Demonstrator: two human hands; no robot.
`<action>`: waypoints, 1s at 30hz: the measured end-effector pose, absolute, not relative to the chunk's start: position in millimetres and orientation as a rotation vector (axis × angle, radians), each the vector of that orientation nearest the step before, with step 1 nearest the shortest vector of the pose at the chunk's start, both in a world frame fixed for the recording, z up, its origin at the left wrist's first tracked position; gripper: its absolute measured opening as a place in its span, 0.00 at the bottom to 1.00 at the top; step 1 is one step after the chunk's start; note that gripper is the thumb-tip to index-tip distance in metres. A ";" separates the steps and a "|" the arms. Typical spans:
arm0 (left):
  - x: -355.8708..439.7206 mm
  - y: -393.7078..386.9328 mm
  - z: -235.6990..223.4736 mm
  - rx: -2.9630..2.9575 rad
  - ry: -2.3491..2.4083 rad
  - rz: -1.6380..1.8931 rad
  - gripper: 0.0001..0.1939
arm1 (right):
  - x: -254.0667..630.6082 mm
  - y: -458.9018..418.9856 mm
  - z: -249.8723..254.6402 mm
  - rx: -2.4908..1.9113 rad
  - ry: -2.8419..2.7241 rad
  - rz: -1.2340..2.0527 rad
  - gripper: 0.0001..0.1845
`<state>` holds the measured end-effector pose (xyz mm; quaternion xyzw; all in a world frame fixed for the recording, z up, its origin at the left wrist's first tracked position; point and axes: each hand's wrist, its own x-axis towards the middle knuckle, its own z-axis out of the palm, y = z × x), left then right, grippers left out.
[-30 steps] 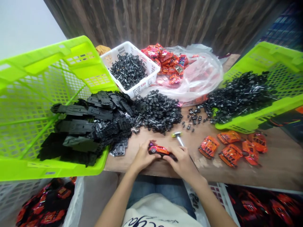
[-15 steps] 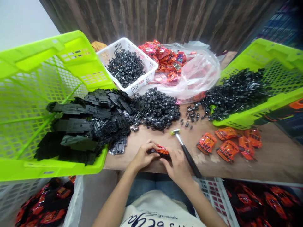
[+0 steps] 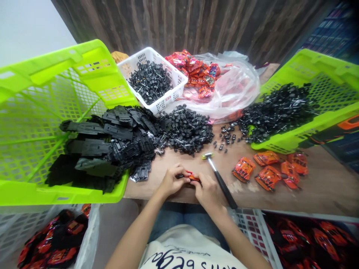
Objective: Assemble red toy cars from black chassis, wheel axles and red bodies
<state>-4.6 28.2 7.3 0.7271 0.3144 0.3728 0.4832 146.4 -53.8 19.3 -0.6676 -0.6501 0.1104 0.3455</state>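
Between my two hands, close to the table's front edge, is a small red-orange toy car [image 3: 191, 175] with dark parts. My left hand [image 3: 174, 181] pinches its left end, and my right hand [image 3: 206, 186] grips its right end; the fingers hide much of it. Just right of my right hand lies a hammer [image 3: 221, 183] with a black handle and a small yellowish-tipped head. Beyond my hands is a heap of black wheels on metal axles [image 3: 187, 129]. Several orange car bodies [image 3: 267, 177] lie to the right on the table [image 3: 213, 198].
A tipped green crate [image 3: 112, 197] at left spills black car bases [image 3: 92, 147]. Another green crate [image 3: 286, 147] at right holds wheel sets. Behind stand a white basket [image 3: 168, 99] of wheels and a plastic bag [image 3: 241, 89] by red bodies. Boxes of cars sit below the table.
Both hands still hold the toy car, with the fingers slightly shifted and the car turned a little. The view has moved slightly.
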 end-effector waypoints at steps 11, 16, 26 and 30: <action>26.6 9.9 24.9 1.475 1.115 0.893 0.12 | 162.8 -22.3 23.0 -2.129 -1.650 -0.006 0.23; 24.2 32.8 16.1 1.732 1.250 0.825 0.10 | 194.4 -64.2 8.3 -2.265 -1.537 -0.260 0.17; 23.2 49.2 -5.0 1.670 1.228 0.791 0.08 | 178.4 -162.9 12.0 -1.987 -1.183 0.658 0.25; 23.0 48.3 -1.9 1.641 1.246 0.807 0.08 | 166.4 -175.2 5.6 -2.098 -1.301 0.622 0.26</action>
